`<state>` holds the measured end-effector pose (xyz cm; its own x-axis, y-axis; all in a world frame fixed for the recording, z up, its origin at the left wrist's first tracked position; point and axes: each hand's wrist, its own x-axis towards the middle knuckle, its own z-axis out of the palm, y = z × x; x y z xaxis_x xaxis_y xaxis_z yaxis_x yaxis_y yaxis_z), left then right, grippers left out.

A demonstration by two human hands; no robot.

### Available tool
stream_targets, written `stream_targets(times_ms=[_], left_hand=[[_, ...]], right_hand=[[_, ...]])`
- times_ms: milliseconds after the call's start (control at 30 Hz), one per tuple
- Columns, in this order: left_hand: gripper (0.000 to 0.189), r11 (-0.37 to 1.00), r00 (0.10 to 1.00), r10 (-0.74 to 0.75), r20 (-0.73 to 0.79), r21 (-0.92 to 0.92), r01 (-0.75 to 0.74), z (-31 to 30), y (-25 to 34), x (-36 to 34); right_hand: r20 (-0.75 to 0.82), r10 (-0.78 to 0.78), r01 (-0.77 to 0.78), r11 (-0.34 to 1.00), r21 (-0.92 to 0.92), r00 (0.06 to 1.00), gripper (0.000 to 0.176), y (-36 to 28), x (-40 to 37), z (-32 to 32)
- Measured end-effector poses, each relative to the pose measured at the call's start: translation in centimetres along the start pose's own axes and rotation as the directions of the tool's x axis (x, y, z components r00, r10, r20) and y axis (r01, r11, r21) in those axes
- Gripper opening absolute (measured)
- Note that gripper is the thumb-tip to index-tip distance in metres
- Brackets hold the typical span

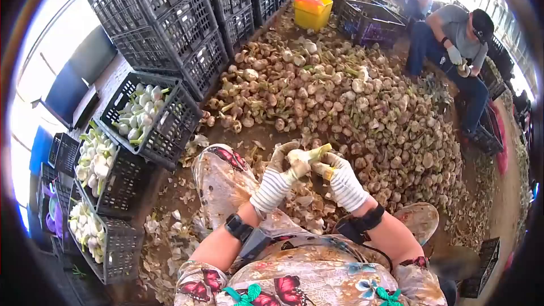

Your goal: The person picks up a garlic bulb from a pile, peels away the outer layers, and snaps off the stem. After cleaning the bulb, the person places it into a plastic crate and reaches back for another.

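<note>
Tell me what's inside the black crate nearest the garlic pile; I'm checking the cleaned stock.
White trimmed garlic bulbs with green stem stubs lie in the crate. The top layer hides anything beneath and the crate floor.

Centre, above the lap: bulb (298,161) gripped in left hand (275,184), right hand (343,181) touching it from the right. Directly ahead of both: pile of garlic (340,96) on the ground, spreading away to the right. Left of the knees, in a row: near crate (122,249), middle crate (127,178), far crate (175,124), bulbs in each. Behind far crate: stack of crates (170,17), along the left edge of the pile. Beyond the pile: bin (311,14). Far right of the pile: seated co-worker (453,39). Between near crate and left knee: peelings (164,232) on the ground. Lower right: lone crate (481,275).
</note>
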<state>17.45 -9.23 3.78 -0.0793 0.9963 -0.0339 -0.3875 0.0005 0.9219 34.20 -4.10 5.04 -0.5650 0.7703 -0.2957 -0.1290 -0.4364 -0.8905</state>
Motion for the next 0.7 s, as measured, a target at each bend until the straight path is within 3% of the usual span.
stream_targets(times_ms=[67, 133, 200, 300, 333, 367, 400, 433, 467, 500, 533, 633, 667, 700], left_hand=[[0.054, 0.983, 0.996, -0.087, 0.004, -0.165, 0.086, -0.4, -0.5, 0.2], [0.053, 0.946, 0.977, -0.205, 0.051, -0.244, 0.212, -0.7, -0.2, 0.0], [0.054, 0.909, 0.956, -0.242, 0.166, -0.305, 0.283, -1.7, -1.2, 0.4], [0.056, 0.859, 0.924, -0.288, 0.252, -0.359, 0.366, -1.7, -0.7, 0.1], [0.055, 0.839, 0.919, -0.314, 0.238, -0.384, 0.386, -1.3, -0.8, 0.0], [0.055, 0.818, 0.913, -0.338, 0.228, -0.41, 0.404, -0.3, 0.2, -0.1], [0.058, 0.767, 0.868, -0.473, 0.154, -0.413, 0.491, 0.9, 1.7, -0.5], [0.058, 0.743, 0.863, -0.425, 0.273, -0.439, 0.505, 0.4, 1.4, -0.1], [0.059, 0.72, 0.848, -0.365, 0.383, -0.462, 0.518, -0.7, 0.5, 0.7], [0.06, 0.693, 0.821, -0.298, 0.487, -0.481, 0.537, -1.5, -0.4, 1.5], [0.063, 0.761, 0.841, -0.336, 0.424, -0.404, 0.508, -1.5, -0.4, 1.7], [0.07, 0.88, 0.877, -0.397, 0.273, -0.159, 0.448, -1.1, 0.9, 1.7], [0.072, 0.882, 0.884, -0.415, 0.217, -0.145, 0.449, -0.9, 1.3, 1.6], [0.07, 0.899, 0.912, -0.339, 0.232, -0.205, 0.386, -0.9, 1.0, 1.8]], right_hand=[[0.005, 0.018, -0.017, 0.998, -0.056, 1.0, 0.027, -1.1, -0.6, 0.7], [0.088, -0.228, 0.244, 0.918, -0.312, 0.97, 0.026, -0.8, -0.2, 0.3], [0.213, -0.418, 0.457, 0.661, -0.595, 0.883, 0.021, -1.5, -0.4, 0.2], [0.202, -0.462, 0.382, 0.337, -0.861, 0.864, 0.014, -1.9, -0.3, -1.6], [0.216, -0.517, 0.448, 0.381, -0.808, 0.828, 0.01, -1.8, 0.3, -2.3], [0.285, -0.574, 0.446, 0.159, -0.881, 0.767, 0.009, -2.0, 0.7, -2.7], [0.258, -0.557, 0.433, 0.207, -0.877, 0.789, 0.012, -2.0, 0.6, -2.9], [0.236, -0.541, 0.424, 0.254, -0.869, 0.807, 0.015, -2.2, 0.7, -2.9], [0.128, -0.477, 0.426, 0.593, -0.683, 0.869, 0.02, -2.3, 0.5, -2.5], [0.056, -0.366, 0.357, 0.846, -0.396, 0.929, 0.024, -2.5, -0.1, -1.8], [-0.004, -0.23, 0.228, 0.968, -0.108, 0.973, 0.034, -3.3, -1.0, -0.6], [-0.08, -0.163, 0.148, 0.976, -0.163, 0.983, 0.036, -0.5, 0.0, -1.1], [-0.092, -0.186, 0.171, 0.974, -0.151, 0.978, 0.034, 0.5, 0.4, -1.1], [-0.121, -0.2, 0.191, 0.978, -0.079, 0.972, 0.034, 1.1, 0.6, -1.0]])
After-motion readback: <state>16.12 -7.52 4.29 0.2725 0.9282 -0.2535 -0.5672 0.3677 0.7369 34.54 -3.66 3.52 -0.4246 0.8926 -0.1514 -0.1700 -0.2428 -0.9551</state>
